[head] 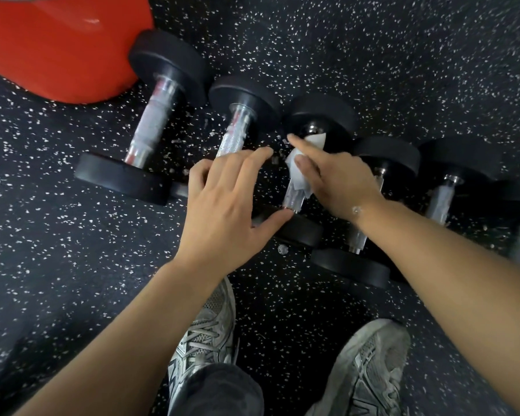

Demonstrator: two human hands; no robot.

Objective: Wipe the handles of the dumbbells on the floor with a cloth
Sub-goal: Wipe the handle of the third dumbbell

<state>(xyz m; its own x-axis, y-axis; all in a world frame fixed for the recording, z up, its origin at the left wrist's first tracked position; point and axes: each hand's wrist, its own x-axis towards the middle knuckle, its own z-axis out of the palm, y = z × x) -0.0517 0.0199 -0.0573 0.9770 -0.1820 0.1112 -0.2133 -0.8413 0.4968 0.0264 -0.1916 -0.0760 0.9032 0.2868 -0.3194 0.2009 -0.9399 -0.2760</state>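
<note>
Head view: red bench (63,40) beside dumbbells (144,121).

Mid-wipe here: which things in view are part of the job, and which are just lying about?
Part of the job:
white cloth under the right hand
dumbbell handle being wiped
other dumbbells in the row, e.g.
left hand, spread open beside it

Just lying about:
red object
speckled floor

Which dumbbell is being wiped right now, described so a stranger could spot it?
Start at the big red object at the top left and count along the row of dumbbells on the speckled floor. It is the third dumbbell, and the only one with a white cloth pressed on its handle under the right hand.
</note>
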